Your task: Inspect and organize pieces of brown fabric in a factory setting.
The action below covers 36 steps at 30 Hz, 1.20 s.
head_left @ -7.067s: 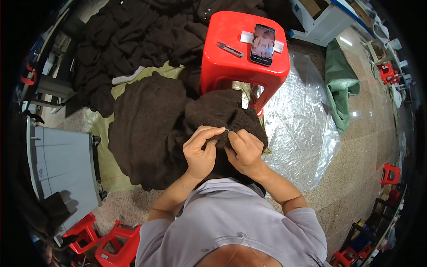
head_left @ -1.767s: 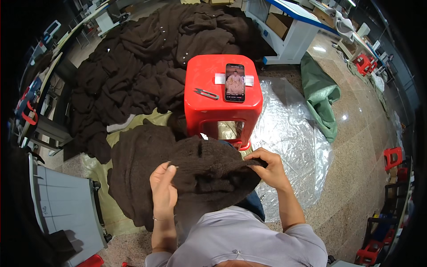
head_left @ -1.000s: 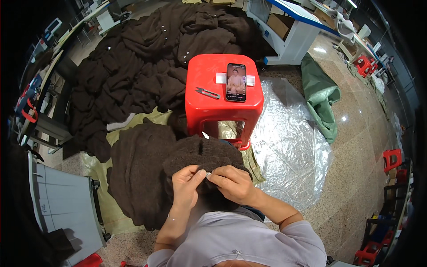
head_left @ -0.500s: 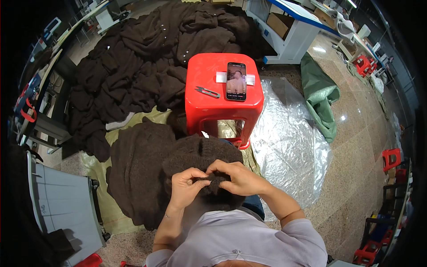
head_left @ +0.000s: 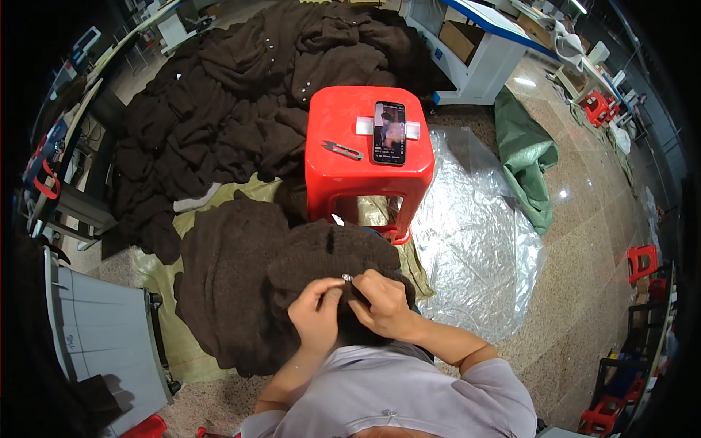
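Dark brown knit fabric (head_left: 332, 252) lies over my lap and spreads to the left. Above it, my left hand (head_left: 315, 317) is closed in a pinch, thumb against forefinger. A small whitish piece (head_left: 346, 278) shows at its fingertips, too small to name. My right hand (head_left: 383, 303) is closed close beside it, fingertips bent toward the same piece; what they grip is hidden. Beyond the lap stands a red plastic stool (head_left: 328, 175), with a phone (head_left: 389, 133) showing a lit screen and thread snips (head_left: 342, 150) on its seat.
A large heap of brown knit fabric (head_left: 234, 87) covers the floor ahead and to the left. Clear plastic sheeting (head_left: 475, 241) and a green tarp (head_left: 526, 160) lie on the right. A grey bin (head_left: 109, 336) stands at left, a white-and-blue table (head_left: 482, 66) at the back right.
Both hands have shifted, the left turning and moving slightly right. The whitish piece now shows between the fingertips, where brown fabric was pinched before. The phone's picture has changed.
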Tool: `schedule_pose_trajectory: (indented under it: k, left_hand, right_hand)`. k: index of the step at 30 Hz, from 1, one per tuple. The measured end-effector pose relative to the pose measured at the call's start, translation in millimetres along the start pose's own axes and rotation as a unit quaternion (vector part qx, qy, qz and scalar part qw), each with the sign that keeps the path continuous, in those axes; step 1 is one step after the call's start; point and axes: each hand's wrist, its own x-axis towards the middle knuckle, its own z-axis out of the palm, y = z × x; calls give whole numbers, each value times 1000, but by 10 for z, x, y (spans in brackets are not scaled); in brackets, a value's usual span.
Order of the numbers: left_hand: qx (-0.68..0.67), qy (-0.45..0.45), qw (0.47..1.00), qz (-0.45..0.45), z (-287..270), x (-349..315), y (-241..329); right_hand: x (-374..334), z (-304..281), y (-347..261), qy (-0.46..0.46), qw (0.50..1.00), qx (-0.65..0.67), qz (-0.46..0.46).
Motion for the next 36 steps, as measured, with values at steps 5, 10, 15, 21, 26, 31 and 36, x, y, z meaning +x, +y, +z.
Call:
schedule_pose_trajectory:
  k: [5, 10, 15, 21, 26, 31, 36]
  left_hand:
    - [-246, -126, 946, -168, -199, 216, -23]
    - [-250, -287, 903, -198, -500, 378, -19]
    - [-282, -254, 909, -172, -510, 348, 81]
    - [-36, -439, 895, -64, -755, 263, 482]
    - [264, -340, 903, -12, -795, 441, -21]
    - [128, -581, 794, 125, -776, 394, -525]
    - [173, -356, 917, 44, -1428, 1595, 586]
  right_hand:
    - [44, -16, 56, -5, 996, -44, -80]
    - [9, -16, 26, -36, 996, 5, -78]
    - [71, -66, -30, -109, 990, 65, -56]
    - [172, -267, 206, -349, 913, -134, 162]
    - [233, -202, 69, -382, 911, 157, 8]
    - [464, -492, -317, -260, 894, 358, -72]
    - [572, -505, -182, -206, 943, 261, 20]
